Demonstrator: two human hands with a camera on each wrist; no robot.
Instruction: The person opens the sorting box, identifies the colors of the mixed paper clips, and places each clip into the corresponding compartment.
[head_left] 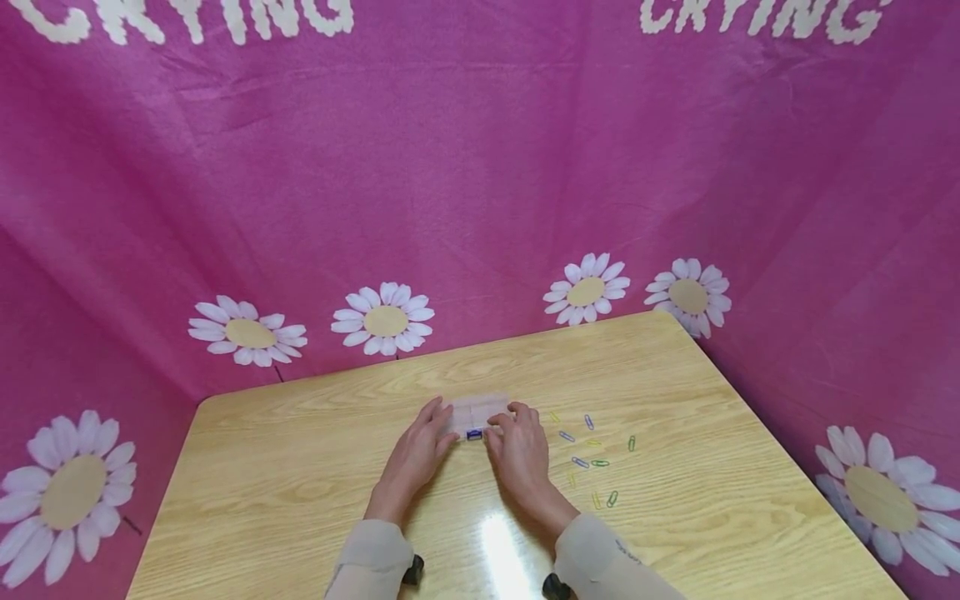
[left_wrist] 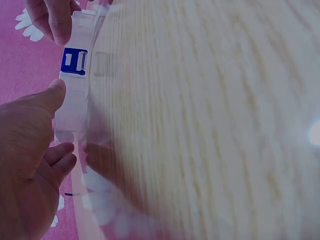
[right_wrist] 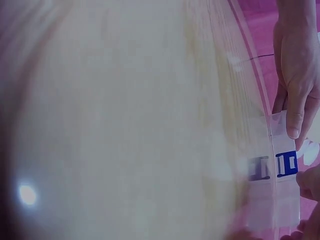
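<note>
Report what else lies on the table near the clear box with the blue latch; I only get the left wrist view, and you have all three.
Observer: The head view shows yellow, blue and green paper clips scattered on the table, on the far side of the right hand from the clear box.

Operator: Noted. Now tell me what the person wears on the arms.

Observer: Light-coloured sleeves, seen in the head view, cover both forearms.

Operator: Read me any lettering on the pink cloth.

Observer: White letters at the top of the head view, partly cut off, read "CRYING" twice.
</note>
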